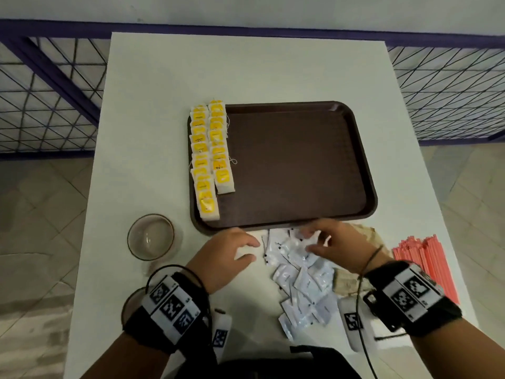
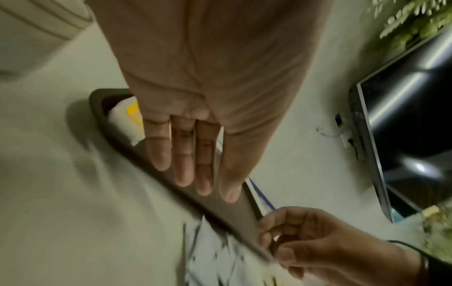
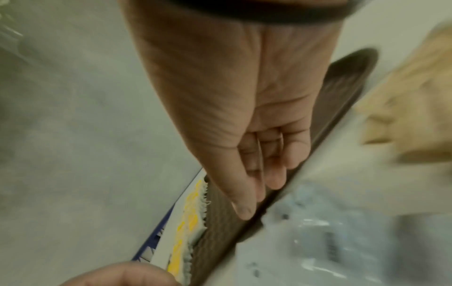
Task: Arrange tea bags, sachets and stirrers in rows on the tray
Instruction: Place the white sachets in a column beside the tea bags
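A brown tray (image 1: pixel 366 170) lies mid-table with two rows of yellow tea bags (image 1: pixel 211 154) along its left side. A loose pile of white sachets (image 1: pixel 300 285) lies on the table in front of the tray. My left hand (image 1: pixel 246 248) hovers at the pile's left edge with its fingers straight (image 2: pixel 183 174) and nothing held. My right hand (image 1: pixel 311 240) reaches over the top of the pile by the tray's front rim. Its fingers (image 3: pixel 274 174) are loosely extended and touch the sachets (image 3: pixel 318 232). Pink stirrers (image 1: pixel 426 266) lie in a bundle at the right.
A glass bowl (image 1: pixel 150 236) stands left of the tray's front corner, and a second glass (image 1: pixel 131 305) sits under my left wrist. Brown sachets (image 1: pixel 366 236) lie beyond and beside the white pile. A purple wire fence (image 1: pixel 49 99) runs behind the table.
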The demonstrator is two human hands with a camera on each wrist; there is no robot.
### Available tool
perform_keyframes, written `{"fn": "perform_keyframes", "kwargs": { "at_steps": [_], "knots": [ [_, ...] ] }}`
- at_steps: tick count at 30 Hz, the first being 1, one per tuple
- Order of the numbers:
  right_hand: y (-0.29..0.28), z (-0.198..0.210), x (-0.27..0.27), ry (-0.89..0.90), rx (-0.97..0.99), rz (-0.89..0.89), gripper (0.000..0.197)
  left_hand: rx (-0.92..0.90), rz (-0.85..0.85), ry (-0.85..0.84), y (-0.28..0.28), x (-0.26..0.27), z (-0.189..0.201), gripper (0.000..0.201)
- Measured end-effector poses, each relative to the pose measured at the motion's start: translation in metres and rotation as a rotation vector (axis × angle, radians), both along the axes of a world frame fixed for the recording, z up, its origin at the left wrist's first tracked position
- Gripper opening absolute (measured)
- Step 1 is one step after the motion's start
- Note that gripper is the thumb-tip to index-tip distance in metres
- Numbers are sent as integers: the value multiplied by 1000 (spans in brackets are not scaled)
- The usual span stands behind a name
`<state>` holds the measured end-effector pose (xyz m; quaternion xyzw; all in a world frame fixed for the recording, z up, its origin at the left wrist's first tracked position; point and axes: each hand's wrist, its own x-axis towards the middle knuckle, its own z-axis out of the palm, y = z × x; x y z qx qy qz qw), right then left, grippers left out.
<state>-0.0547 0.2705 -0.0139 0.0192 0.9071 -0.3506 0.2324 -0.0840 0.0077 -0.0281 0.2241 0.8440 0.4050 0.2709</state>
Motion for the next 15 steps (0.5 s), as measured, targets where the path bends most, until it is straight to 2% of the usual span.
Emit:
{"fn": "perform_keyframes", "kwargs": {
  "at_steps": [3,6,10,15],
  "knots": [
    [19,-10,39,8,104,-21,28,-168,19,-35,16,19,-10,26],
    [19,-21,57,86,132,-168,35,-223,199,-71,37,26,-17,34],
    [6,-34,51,78,87,-187,53,-265,425,-135,60,27,-26,47],
    [-11,-43,36,85,29,-175,55,-321,499,-166,76,28,-38,48]
  ]
}}
